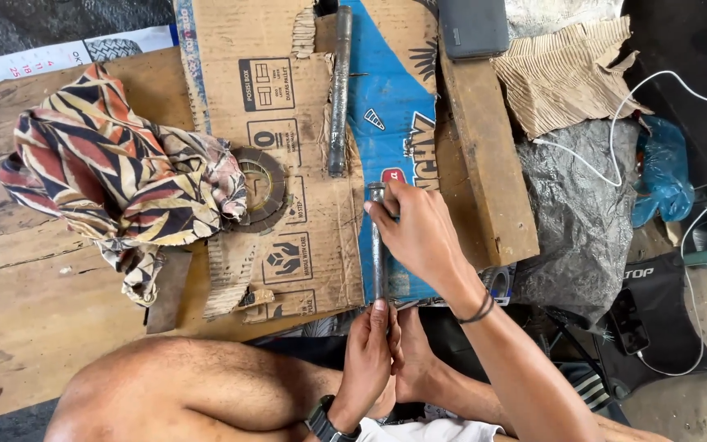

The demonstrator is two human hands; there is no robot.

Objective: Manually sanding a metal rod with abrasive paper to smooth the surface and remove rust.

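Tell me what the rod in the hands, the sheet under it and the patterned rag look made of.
Rod: apparently bare metal, dull grey with a slight sheen, held by both the left hand and right hand. Sheet: corrugated cardboard, brown with torn fluted edges, partly printed blue. Rag: soft woven cloth, crumpled into folds.

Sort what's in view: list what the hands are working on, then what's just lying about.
In hand:
- thin metal rod, held by left hand and right hand

Lying about:
- thick dark bar
- round disc
- patterned cloth
- wooden plank
- white cable
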